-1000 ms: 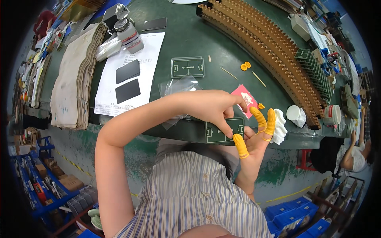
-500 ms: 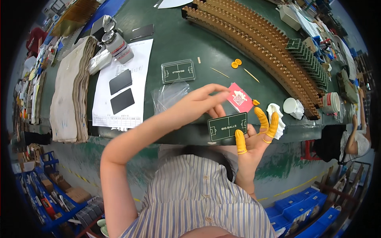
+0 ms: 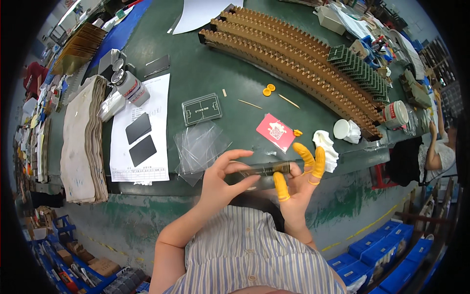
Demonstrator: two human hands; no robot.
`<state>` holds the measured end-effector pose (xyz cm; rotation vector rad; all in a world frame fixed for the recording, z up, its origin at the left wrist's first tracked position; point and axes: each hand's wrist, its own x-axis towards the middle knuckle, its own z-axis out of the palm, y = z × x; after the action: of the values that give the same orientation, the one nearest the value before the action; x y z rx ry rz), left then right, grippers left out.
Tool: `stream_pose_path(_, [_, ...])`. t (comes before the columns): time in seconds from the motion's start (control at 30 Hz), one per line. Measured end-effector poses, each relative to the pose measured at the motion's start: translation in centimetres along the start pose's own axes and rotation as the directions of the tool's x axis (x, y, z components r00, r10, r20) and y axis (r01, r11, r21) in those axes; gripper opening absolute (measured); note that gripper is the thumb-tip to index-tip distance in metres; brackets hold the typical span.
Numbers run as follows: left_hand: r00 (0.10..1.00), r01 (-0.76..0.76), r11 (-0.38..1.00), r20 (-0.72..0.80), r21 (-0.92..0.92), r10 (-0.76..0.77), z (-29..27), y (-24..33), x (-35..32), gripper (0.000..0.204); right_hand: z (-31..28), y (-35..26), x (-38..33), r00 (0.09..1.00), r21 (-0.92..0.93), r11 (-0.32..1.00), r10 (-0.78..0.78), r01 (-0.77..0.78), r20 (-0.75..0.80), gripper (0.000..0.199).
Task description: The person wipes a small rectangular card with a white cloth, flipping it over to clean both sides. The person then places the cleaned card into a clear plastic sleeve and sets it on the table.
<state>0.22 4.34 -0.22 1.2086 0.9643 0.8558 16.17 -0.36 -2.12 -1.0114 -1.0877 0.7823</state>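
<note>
Both hands hold a small dark green rectangular plate (image 3: 257,170), turned edge-on above the table's near edge. My left hand (image 3: 223,179) pinches its left end with thumb and fingers. My right hand (image 3: 298,179), with yellow finger cots on three fingertips, grips its right end. A matching green plate (image 3: 201,109) lies flat farther back on the green table (image 3: 196,68). Clear plastic sleeves (image 3: 198,147) lie just beyond my left hand. A red card (image 3: 275,132) rests beyond my right hand.
A white sheet with two dark rectangles (image 3: 139,139) and a stack of beige cloth (image 3: 81,142) lie at left. Long brown slotted racks (image 3: 293,54) cross the back. White cloth (image 3: 327,147) and a white tub (image 3: 394,113) sit at right. Another person (image 3: 435,152) sits far right.
The green plate has been tipped from face-up to edge-on and brought lower toward my body, and both hands have shifted their hold along its ends.
</note>
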Motion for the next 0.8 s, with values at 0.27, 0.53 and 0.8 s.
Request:
stream_pose_path(0.27, [0.567,-0.727,0.383,0.184,0.57,0.803,-2.2,-0.5,0.3,0.035,-1.2,0.2,0.2,0.943,-0.296,0.895,-0.317,0.334,0.105,0.091])
stream_pose_path(0.53, [0.509,-0.706,0.279,0.193,0.651,0.839,-3.0,-1.5,0.5,0.043,-0.6,0.5,-0.5,0.908,-0.484,0.793,-0.418,0.37,0.008,0.068])
stream_pose_path(0.8, [0.575,-0.699,0.34,0.212,0.629,0.79,-3.3,-1.3,0.7,0.052,-1.6,0.7,-1.8,0.951,-0.706,0.641,-0.256,0.301,0.173,0.04])
